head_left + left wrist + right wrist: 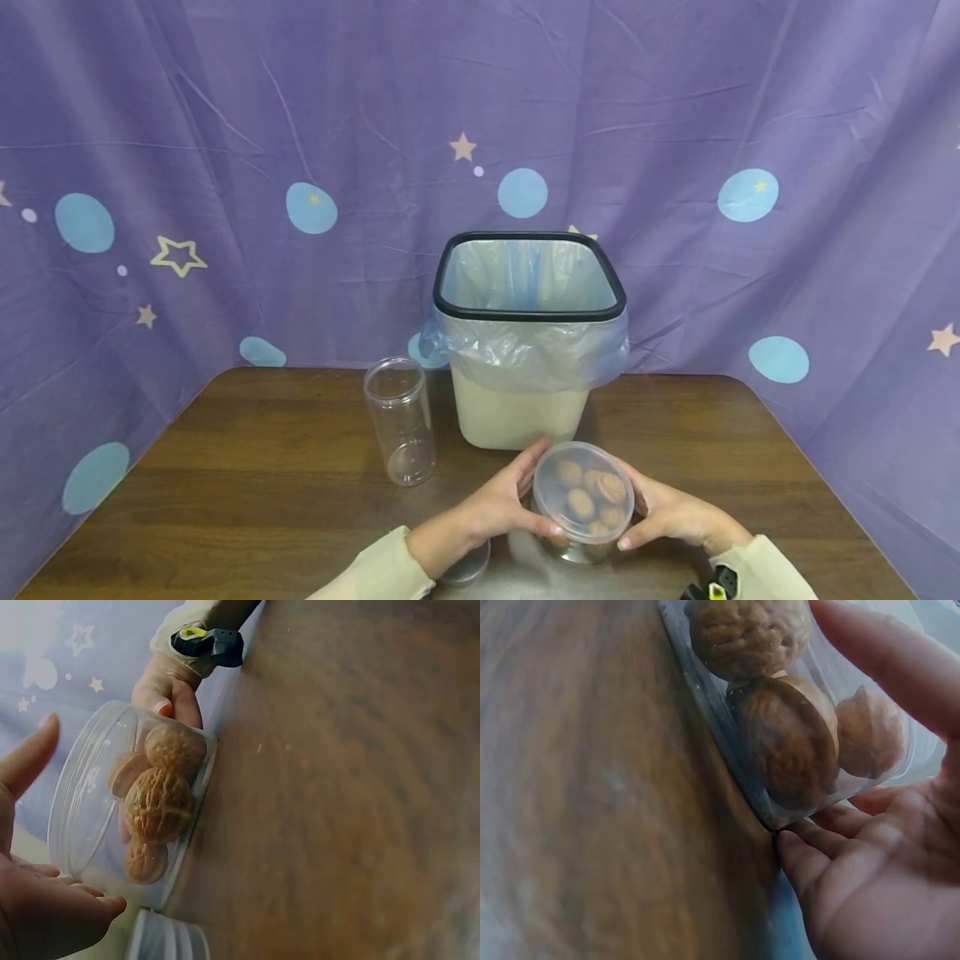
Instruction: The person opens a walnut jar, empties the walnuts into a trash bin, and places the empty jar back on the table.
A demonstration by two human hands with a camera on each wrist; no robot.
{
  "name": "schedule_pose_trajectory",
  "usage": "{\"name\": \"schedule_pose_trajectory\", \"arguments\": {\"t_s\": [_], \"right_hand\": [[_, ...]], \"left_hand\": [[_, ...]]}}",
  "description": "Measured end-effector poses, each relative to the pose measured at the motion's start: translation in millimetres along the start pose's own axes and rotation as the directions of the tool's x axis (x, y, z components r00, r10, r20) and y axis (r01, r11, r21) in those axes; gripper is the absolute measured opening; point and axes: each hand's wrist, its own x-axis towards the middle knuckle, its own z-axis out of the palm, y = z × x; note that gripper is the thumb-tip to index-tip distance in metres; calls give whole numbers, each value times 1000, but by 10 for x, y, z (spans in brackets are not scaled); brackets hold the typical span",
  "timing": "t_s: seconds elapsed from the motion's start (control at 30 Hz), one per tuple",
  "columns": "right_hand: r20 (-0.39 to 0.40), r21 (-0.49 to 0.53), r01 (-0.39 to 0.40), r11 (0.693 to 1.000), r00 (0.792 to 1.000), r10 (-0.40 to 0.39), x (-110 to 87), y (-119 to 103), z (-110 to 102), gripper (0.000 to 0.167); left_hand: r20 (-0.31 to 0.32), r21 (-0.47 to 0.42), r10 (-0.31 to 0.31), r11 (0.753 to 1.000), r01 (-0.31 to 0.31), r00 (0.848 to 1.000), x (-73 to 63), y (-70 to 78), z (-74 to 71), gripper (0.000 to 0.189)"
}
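A clear round plastic jar [581, 552] with a translucent lid [555, 500] holds several walnuts [159, 806]. It stands upright with its base close to the dark wooden table. My right hand [678, 517] grips its right side, thumb in front and fingers around the lower wall. On the opposite side is my left hand [495, 504], its fingers stretched along the wall. The left thumb [30, 757] is straight and apart from the lid in the left wrist view. Under my left wrist lies a small round clear plastic piece [468, 568], partly hidden by the arm.
A tall clear jar [401, 425] without a lid stands at the back left. Behind my hands is a cream bin [517, 417] with a black rim and a blue plastic liner. The wooden table [247, 483] ends against a purple patterned curtain [360, 167].
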Motion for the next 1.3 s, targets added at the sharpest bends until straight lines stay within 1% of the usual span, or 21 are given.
{"name": "schedule_pose_trajectory", "arguments": {"t_s": [0.07, 0.13, 0.23, 0.4, 0.53, 0.7, 0.8, 1.03, 1.17, 1.3], "right_hand": [[1, 0, -6, 1000, 1000, 6, 3, -2, 7, 105], [3, 4, -19, 1000, 1000, 19, 2, -12, 14, 106], [7, 8, -34, 999, 999, 34, 8, -33, 25, 106], [20, -26, -18, 1000, 1000, 19, 22, -47, 30, 105], [17, -34, -24, 999, 1000, 25, 22, -39, 29, 105], [5, -4, -20, 1000, 1000, 20, 19, -18, 27, 105], [11, 14, -7, 1000, 1000, 7, 14, -8, 28, 105], [12, 18, 56, 998, 998, -56, 10, -11, 47, 103], [33, 34, 75, 997, 997, -76, 21, -46, 45, 100], [37, 16, 105, 994, 994, -106, 19, -104, 31, 99]], "left_hand": [[17, 13, -1, 1000, 1, 1000, -1, -16, 15, 111], [15, 21, -2, 1000, 2, 1000, -3, -28, 35, 113], [-16, 25, 6, 1000, -6, 1000, -9, -39, 74, 114], [-67, 37, 4, 999, -2, 998, -34, -40, 123, 111], [-81, 32, 10, 999, -8, 997, -49, -34, 128, 109], [-102, 35, 7, 999, -4, 995, -57, -17, 147, 109], [-112, 32, 5, 999, -2, 994, -64, 0, 164, 108], [-125, 14, -7, 1000, 9, 992, -89, 29, 177, 105], [-132, -18, -20, 1000, 18, 991, -103, 58, 172, 104], [-127, -35, -17, 999, 13, 992, -115, 120, 165, 102]]}}
